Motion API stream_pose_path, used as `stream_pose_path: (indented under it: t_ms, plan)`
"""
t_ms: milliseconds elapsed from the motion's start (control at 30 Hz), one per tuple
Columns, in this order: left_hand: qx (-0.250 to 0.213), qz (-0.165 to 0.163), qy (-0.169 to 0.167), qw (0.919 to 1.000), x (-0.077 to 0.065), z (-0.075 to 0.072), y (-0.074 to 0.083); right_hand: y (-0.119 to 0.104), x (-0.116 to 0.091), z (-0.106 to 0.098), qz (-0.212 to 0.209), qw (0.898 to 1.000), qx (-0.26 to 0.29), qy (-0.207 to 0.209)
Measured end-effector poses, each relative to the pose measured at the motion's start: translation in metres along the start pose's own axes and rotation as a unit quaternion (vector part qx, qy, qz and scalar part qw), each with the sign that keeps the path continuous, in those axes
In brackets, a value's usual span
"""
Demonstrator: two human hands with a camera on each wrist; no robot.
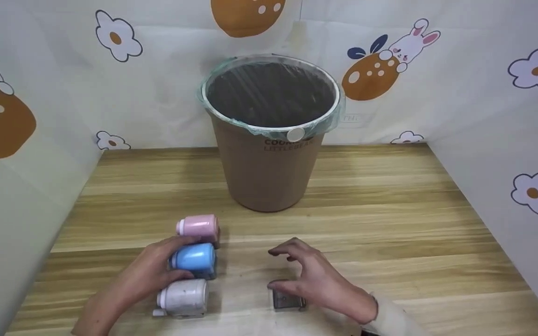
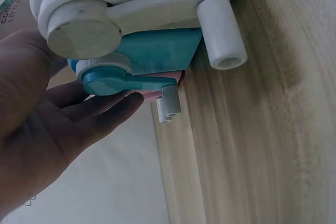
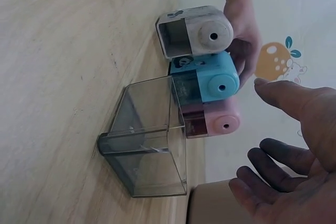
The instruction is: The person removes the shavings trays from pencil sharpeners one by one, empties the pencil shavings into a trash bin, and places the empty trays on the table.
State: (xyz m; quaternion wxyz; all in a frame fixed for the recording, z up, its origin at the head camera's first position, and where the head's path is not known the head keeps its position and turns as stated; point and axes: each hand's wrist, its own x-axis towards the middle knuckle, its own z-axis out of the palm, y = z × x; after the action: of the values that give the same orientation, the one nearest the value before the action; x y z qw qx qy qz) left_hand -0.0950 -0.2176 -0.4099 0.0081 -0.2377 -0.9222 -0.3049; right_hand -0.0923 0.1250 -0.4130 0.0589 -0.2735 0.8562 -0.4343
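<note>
3 rounded plastic pencil sharpeners with hand cranks stand in 1 row on the wood-grain table [image 1: 381, 224]: a greyish-white sharpener [image 1: 186, 297] nearest the person, a bright blue sharpener [image 1: 195, 257] in the middle, and a pale pink sharpener [image 1: 202, 226] farthest away. All 3 point the same way, their long axes running left to right, with the round pencil holes facing right and the cranks on the left ends. In the right wrist view, 2 of them, the blue and the pink, have dark translucent fronts below; the greyish-white body shows a hollow, rectangular cavity there.

The left hand [image 1: 157, 261] straddles the blue sharpener, thumb on the near side and fingers on the far side; whether it grips firmly I cannot tell.

The right hand [image 1: 315, 275] is released, its fingers parted and gently bent around nothing. Just below its thumb, 1 smoky transparent plastic box [image 3: 144, 166] rests on the table, to the right of the row; I cannot tell which way its long axis runs.

Behind these, 1 tapered brown bin [image 1: 269, 172] stands upright, 1 thin translucent greenish liner [image 1: 333, 117] folded over its pale rim.
</note>
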Motion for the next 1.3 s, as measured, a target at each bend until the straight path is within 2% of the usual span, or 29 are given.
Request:
stream_pose_path:
  t_ms: [133,233,367,900,1067,1300]
  plan:
    - [-0.017,-0.014,-0.018,0.9996,0.0,-0.003,0.001,-0.002,0.002,0.001,-0.003,1.0,0.001,-0.001]
    - [-0.011,0.001,-0.017,0.9998,0.001,-0.004,0.002,-0.004,0.004,0.001,-0.003,1.0,0.006,0.0]
    - [0.012,0.038,0.002,0.9992,0.002,-0.008,0.004,-0.007,0.006,0.001,0.001,1.0,0.014,-0.003]
    - [0.039,0.049,-0.011,0.998,0.011,-0.024,0.043,-0.02,0.014,-0.005,-0.011,1.0,0.021,0.0]
    - [0.049,0.077,-0.003,0.9958,0.014,-0.026,0.054,-0.024,0.015,-0.006,-0.018,1.0,0.022,-0.003]
    - [0.03,0.11,0.021,0.9932,0.016,-0.027,0.067,-0.026,0.019,-0.002,-0.023,0.999,0.044,-0.012]
